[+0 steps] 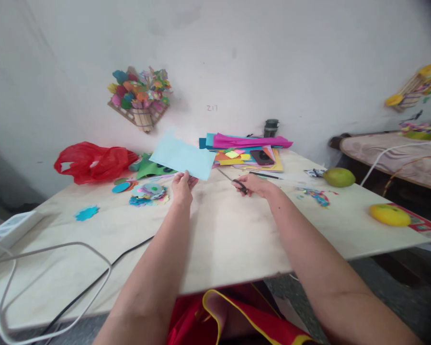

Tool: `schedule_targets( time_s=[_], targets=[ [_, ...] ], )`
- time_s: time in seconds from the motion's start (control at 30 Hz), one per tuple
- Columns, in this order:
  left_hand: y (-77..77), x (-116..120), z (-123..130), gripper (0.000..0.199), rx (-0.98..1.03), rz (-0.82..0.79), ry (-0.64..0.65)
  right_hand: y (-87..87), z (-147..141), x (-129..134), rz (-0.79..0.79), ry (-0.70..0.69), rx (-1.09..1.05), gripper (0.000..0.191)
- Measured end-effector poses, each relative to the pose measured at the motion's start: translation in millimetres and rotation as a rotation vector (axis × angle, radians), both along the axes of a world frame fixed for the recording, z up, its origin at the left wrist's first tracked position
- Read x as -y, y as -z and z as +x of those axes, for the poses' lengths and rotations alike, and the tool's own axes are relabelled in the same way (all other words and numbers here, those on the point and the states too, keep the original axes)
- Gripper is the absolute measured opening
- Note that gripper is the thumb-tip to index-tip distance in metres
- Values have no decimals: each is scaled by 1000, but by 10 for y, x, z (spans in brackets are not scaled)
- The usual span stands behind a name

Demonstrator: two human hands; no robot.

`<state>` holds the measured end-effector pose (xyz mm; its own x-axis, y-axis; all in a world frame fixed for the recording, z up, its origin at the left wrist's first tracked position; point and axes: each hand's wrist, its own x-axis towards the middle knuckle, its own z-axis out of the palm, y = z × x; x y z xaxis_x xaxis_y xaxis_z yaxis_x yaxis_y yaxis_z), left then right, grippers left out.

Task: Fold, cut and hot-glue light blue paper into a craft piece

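My left hand (pixel 184 187) pinches the lower edge of a light blue sheet of paper (pixel 183 155), held up tilted over the table. In my right hand (pixel 253 185) is a pair of scissors (pixel 241 186) with dark handles, its fingers closed round them. The blades point up and left, close to the paper's right corner but apart from it. Left of my left hand lies a pile of paper flower cut-outs (pixel 149 194), with blue paper discs (pixel 122 187) and a blue scalloped cut-out (pixel 87 213) nearby.
A red plastic bag (pixel 93 163) lies at the back left. Coloured sheets (pixel 251 140), a phone (pixel 262 157) and a dark pencil (pixel 266 175) lie behind my right hand. Mangoes (pixel 390 214) sit at the right. Cables (pixel 89 245) cross the table's left front.
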<state>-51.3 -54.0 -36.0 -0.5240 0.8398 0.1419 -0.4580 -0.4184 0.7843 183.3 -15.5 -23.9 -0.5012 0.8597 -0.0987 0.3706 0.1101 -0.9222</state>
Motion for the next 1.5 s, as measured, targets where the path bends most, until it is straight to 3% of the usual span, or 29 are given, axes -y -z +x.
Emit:
schedule_targets(
  time_s=[0.3, 0.6, 0.77, 0.97, 1.13, 1.5],
  targets=[
    [1, 1, -64, 26, 75, 9, 46, 34, -37, 51, -129, -269, -112, 26],
    [-3, -23, -106, 26, 41, 68, 38, -199, -179, 41, -141, -502, -11, 34],
    [-4, -13, -122, 26, 66, 67, 49, -247, -347, -23, -123, -538, 39, 37],
    [28, -21, -128, 26, 74, 100, 70, -102, -503, -3, -133, -537, -80, 38],
    [55, -35, -122, 26, 70, 93, 93, 5, -519, 26, -119, -508, -113, 33],
    [82, -39, -103, 25, 51, 90, 128, -3, -499, 61, -95, -463, -88, 32]
  ],
)
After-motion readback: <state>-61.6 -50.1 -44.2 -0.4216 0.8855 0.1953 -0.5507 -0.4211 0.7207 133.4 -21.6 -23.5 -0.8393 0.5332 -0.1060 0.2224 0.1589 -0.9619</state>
